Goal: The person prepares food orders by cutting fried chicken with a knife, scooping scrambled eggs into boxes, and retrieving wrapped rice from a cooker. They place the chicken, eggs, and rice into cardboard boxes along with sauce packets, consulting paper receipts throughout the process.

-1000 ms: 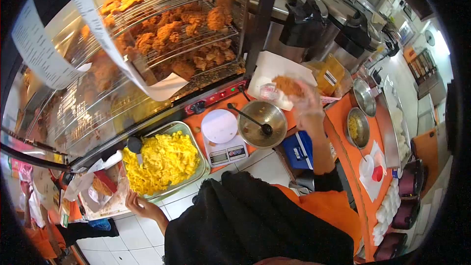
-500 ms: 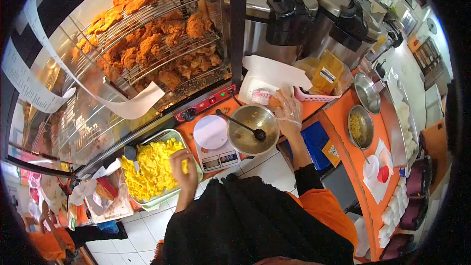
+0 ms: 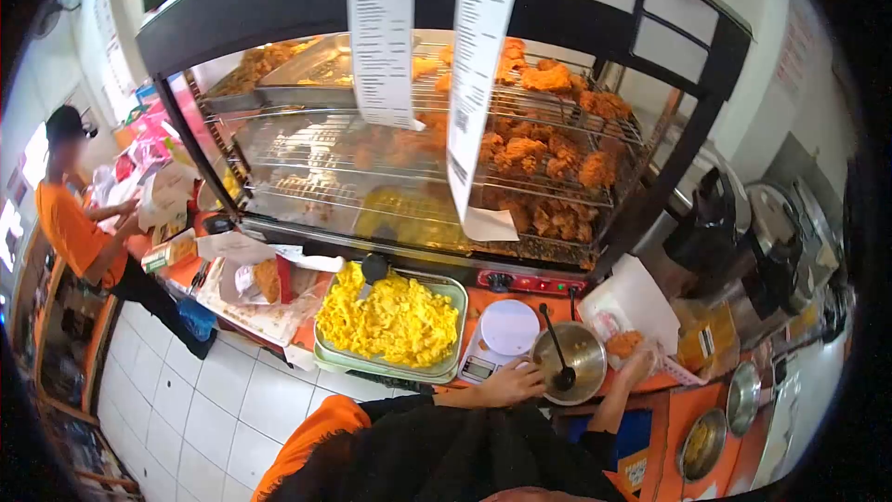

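My left hand (image 3: 511,384) is at the left rim of the steel bowl (image 3: 587,364), in front of the white kitchen scale (image 3: 507,327); its fingers are together, and what they may hold is too small to tell. A black ladle (image 3: 557,344) rests in the bowl. To the right of the bowl, my right hand (image 3: 637,364), in a clear plastic glove, is beside a piece of fried chicken (image 3: 623,343). That chicken lies at the open white box (image 3: 641,302), near a round wrapped item (image 3: 604,324).
A tray of yellow scrambled egg (image 3: 390,321) stands left of the scale. Behind the counter edge rises a heated glass cabinet (image 3: 437,251) of fried chicken. Steel cookers (image 3: 711,256) are at the right. A co-worker (image 3: 79,214) stands at the far left.
The view has swung left, showing more of the cabinet and the co-worker. My left hand has moved from over the egg tray to the bowl's rim. Fried chicken now shows by my right hand.
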Tool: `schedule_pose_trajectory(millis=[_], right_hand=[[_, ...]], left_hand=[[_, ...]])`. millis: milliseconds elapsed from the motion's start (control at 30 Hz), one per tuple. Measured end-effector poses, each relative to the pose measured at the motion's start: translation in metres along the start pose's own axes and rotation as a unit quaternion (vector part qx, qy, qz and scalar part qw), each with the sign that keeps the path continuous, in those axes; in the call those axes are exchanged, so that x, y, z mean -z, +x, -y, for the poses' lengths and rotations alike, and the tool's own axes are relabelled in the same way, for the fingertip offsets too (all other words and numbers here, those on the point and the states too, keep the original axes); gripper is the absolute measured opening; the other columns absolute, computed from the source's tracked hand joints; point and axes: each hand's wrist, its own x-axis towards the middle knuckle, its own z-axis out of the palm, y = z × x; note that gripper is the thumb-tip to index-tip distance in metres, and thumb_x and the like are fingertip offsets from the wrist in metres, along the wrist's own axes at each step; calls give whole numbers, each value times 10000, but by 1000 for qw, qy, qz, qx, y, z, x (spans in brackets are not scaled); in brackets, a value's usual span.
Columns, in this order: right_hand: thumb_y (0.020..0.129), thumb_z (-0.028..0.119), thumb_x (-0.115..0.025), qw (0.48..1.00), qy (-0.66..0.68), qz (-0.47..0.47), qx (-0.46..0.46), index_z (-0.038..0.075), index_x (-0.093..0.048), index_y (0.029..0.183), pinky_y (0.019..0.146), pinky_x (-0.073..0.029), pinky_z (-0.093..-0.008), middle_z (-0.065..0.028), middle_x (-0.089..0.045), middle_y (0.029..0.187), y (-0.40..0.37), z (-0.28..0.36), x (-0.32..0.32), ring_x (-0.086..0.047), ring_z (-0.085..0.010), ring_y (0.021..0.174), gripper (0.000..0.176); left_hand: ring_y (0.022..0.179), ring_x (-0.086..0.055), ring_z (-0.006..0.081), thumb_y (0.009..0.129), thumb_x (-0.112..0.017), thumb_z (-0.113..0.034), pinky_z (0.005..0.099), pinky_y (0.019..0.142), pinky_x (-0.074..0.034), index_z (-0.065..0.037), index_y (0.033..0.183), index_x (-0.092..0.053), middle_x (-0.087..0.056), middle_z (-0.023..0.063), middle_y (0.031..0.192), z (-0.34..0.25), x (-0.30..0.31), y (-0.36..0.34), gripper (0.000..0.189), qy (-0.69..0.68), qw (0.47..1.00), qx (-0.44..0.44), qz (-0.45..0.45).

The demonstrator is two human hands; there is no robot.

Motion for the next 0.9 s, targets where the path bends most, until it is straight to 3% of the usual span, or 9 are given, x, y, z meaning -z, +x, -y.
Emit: schedule_pose_trajectory(millis=[33, 100, 167, 200, 267, 367, 467, 767, 900], right_hand=[[905, 208, -483, 994, -85, -50, 56, -90, -601, 1026, 816, -463, -332, -199, -569, 1092, 1, 13, 6, -562, -260, 978, 343], [910, 187, -467, 989, 107, -26, -95, -102, -583, 1014, 883, -441, -347, -190, -566, 1094, -7, 41, 6, -545, -274, 1042, 328], [907, 184, -471, 996, -47, -63, 47, -80, -565, 1055, 904, -435, -347, -173, -559, 1111, -4, 5, 2, -539, -279, 1063, 317], [906, 189, -472, 991, 118, -23, -58, -68, -547, 1085, 907, -434, -348, -163, -553, 1125, -7, 20, 5, -540, -275, 1064, 321], [906, 199, -475, 864, 426, 62, -261, -43, -511, 1145, 914, -434, -349, -142, -542, 1152, -20, 57, 11, -541, -267, 1068, 342], [905, 235, -491, 883, 310, 117, -333, -15, -457, 1221, 920, -440, -367, -115, -519, 1188, -16, 77, 12, -542, -248, 1080, 404], [914, 281, -470, 856, 418, 112, -282, -23, -490, 1175, 820, -491, -353, -119, -539, 1153, -13, 45, 4, -581, -245, 993, 401], [912, 207, -411, 922, 275, 37, -271, 4, -496, 1176, 789, -510, -412, -137, -562, 1085, -12, -16, 5, -599, -284, 957, 344], [887, 183, -462, 890, 344, 25, -297, -8, -565, 1041, 740, -529, -340, -120, -591, 979, -15, 20, 44, -618, -229, 808, 266]], left_hand=[[1022, -512, 220, 791, -535, -189, 396, 937, -390, -131, 1030, -561, -534, 48, 1065, 2, 0, 0, 248, -1, 1000, -17, -15], [1079, -488, 216, 782, -527, -195, 386, 943, -375, -141, 1104, -543, -517, 42, 1125, 3, 8, -5, 326, 34, 999, -32, 9], [1156, -456, 223, 784, -521, -202, 388, 955, -358, -148, 1169, -530, -499, 40, 1186, 3, 15, -14, 388, 36, 998, -40, 33], [1144, -459, 221, 781, -526, -200, 389, 956, -358, -151, 1182, -529, -500, 36, 1169, 3, 23, -17, 404, 36, 998, -35, 40], [1121, -466, 218, 773, -535, -195, 390, 956, -358, -157, 1207, -528, -504, 27, 1134, 4, 42, -26, 436, 38, 997, -26, 56], [1086, -466, 195, 797, -518, -183, 371, 947, -350, -153, 1167, -547, -504, 26, 1095, 5, 69, -37, 372, 68, 997, 32, 25], [1064, -473, 206, 797, -520, -172, 378, 947, -352, -157, 1164, -561, -511, 20, 1079, 10, 86, -48, 370, 84, 989, 101, 71], [1080, -478, 239, 762, -550, -136, 396, 975, -353, -123, 1082, -573, -513, 52, 1037, 28, 88, -43, 322, 134, 976, 162, 47], [1118, -472, 254, 761, -551, -128, 423, 1016, -327, -109, 1074, -572, -519, 71, 1056, 28, 89, -40, 315, 130, 972, 190, 42]])
